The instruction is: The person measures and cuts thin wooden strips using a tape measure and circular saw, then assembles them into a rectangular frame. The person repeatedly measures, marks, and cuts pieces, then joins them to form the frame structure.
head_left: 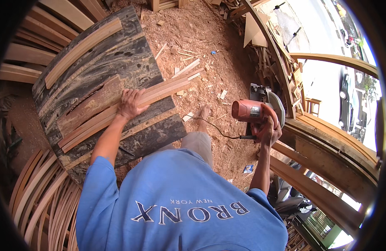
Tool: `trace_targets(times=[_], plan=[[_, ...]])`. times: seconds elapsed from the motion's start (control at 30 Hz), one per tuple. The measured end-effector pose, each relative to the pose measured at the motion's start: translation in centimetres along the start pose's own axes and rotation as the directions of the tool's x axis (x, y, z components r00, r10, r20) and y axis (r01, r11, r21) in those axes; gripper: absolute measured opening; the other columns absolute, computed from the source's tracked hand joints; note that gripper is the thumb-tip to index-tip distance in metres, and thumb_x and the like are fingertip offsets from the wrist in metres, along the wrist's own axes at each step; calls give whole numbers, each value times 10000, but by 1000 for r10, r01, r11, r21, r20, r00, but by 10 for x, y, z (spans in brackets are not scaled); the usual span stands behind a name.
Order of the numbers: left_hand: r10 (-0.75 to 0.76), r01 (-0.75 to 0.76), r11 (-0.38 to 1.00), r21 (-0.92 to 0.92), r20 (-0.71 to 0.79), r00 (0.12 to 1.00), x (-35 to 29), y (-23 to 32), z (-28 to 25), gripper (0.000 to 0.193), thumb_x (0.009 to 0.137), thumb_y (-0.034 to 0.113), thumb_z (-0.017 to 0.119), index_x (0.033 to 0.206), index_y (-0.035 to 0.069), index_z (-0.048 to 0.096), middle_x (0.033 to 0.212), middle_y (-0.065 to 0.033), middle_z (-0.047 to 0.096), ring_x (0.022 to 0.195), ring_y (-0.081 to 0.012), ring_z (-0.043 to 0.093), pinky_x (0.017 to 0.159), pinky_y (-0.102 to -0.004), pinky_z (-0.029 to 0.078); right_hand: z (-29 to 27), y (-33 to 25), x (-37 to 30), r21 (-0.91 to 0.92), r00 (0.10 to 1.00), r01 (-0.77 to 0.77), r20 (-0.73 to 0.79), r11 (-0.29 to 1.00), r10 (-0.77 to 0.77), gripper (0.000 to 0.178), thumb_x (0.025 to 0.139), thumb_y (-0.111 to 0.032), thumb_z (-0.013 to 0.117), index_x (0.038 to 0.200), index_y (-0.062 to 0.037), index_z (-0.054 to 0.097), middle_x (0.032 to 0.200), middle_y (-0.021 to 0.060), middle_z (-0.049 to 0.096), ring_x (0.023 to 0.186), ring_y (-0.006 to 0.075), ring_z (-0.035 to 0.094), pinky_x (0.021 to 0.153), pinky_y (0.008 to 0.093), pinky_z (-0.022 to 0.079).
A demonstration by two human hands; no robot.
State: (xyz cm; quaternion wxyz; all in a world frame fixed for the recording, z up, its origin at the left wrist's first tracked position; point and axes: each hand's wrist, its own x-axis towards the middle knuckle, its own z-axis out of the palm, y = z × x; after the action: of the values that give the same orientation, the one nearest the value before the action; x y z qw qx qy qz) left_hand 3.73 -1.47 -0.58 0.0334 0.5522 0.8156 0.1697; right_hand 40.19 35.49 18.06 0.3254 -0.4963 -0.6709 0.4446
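Several long reddish wooden strips (163,90) lie side by side across a dark, stained work board (138,62), their far right ends overhanging its edge. My left hand (131,103) grips these strips from above near their middle, its fingers curled over them. Off to the right, my right hand (269,131) is wrapped round the rear handle of a red circular saw (248,110). The saw is held apart from the strips, its metal blade guard on the right side. A black power cord (218,130) trails leftward from the handle.
Another wooden strip (84,52) lies along the board's far side, with a rough reddish plank (90,102) nearer. Curved wood pieces (42,196) are stacked at left. Shavings and offcuts cover the floor (180,37). A wooden frame (327,144) stands at right. My bare foot (204,112) is beside the board.
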Motion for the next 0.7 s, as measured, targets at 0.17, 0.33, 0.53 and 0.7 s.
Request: trace_targets(times=[0.17, 0.33, 0.53, 0.7], plan=[[-30, 12, 992, 123, 145, 989, -10, 5, 4, 888, 703, 340, 823, 1421, 86, 366, 1188, -127, 471, 1069, -334, 470, 996, -518, 347, -76, 100, 67, -65, 985, -169, -46, 983, 167, 204, 916, -127, 608, 1024, 14, 708, 768, 1, 669, 570, 20, 510, 509, 184, 393], [-90, -4, 970, 243, 373, 924, -24, -6, 4, 995, 695, 251, 830, 1444, 53, 205, 1333, -209, 392, 1229, -419, 390, 1060, -607, 270, -129, 235, 139, -354, 968, -247, -135, 902, 212, 267, 909, -235, 694, 1052, -11, 717, 829, 10, 686, 653, 70, 578, 602, 229, 468], [-216, 65, 943, 328, 448, 867, -43, -9, -13, 953, 799, 206, 727, 1497, 6, 110, 1406, -285, 331, 1296, -466, 332, 1087, -658, 217, -151, 382, 226, -623, 970, -180, 15, 761, 242, 352, 862, -337, 698, 976, -6, 676, 820, 200, 697, 779, 317, 705, 715, 390, 534], [-421, 264, 886, 382, 420, 804, -65, 36, 80, 744, 904, 237, 573, 1485, -2, 174, 1435, -268, 336, 1344, -435, 295, 1136, -589, 187, -137, 510, 298, -819, 877, 33, 298, 572, 376, 332, 856, -320, 647, 920, 4, 623, 869, 272, 669, 861, 444, 655, 751, 506, 516]])
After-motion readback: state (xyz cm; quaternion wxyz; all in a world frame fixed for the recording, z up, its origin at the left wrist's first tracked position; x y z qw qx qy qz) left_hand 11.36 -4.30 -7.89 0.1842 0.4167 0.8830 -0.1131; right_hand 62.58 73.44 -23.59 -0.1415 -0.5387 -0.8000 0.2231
